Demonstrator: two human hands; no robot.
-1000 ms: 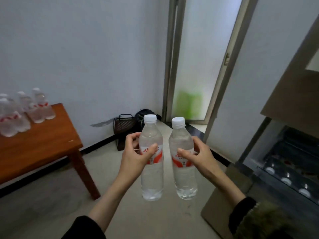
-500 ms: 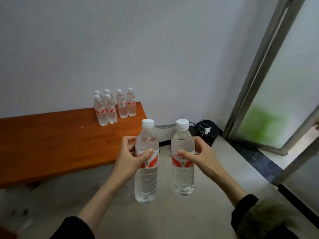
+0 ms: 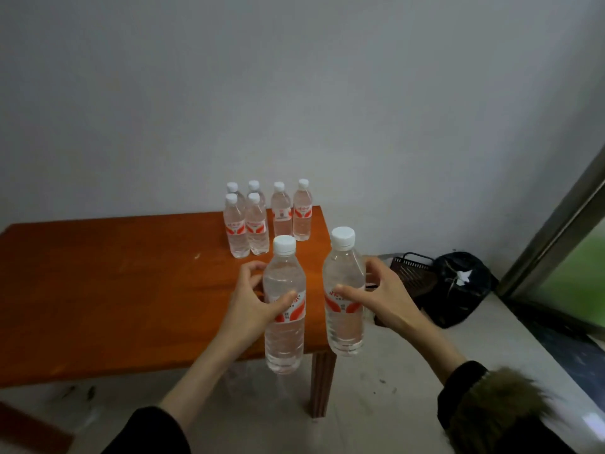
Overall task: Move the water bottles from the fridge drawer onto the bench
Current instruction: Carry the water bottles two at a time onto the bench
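1. While you face the bench (image 3: 114, 290) in the centre left of the frame, your left hand (image 3: 248, 309) grips one water bottle (image 3: 284, 309) at its red-and-white label, thumb across the front and fingers curled round the far side.
2. Your right hand (image 3: 383, 299) grips a second water bottle (image 3: 343, 290) the same way, thumb laid across the label and fingers wrapped behind.
3. Both held bottles are upright, white caps on, close beside each other and not touching. They appear just right of centre, in front of the bench's right end; their bases are off the surface.
4. Six more bottles (image 3: 262, 221) stand upright in a cluster at the bench's far right corner, above the held pair in the frame and against the wall (image 3: 294, 93).
5. At centre right, on the floor beside the bench, sit a dark wire basket (image 3: 414, 273) and a black bag (image 3: 458, 286), touching or nearly so.
6. A door frame (image 3: 556, 231) runs along the right edge.
7. Both your sleeves are dark; the right cuff (image 3: 497, 398) carries a fur trim.
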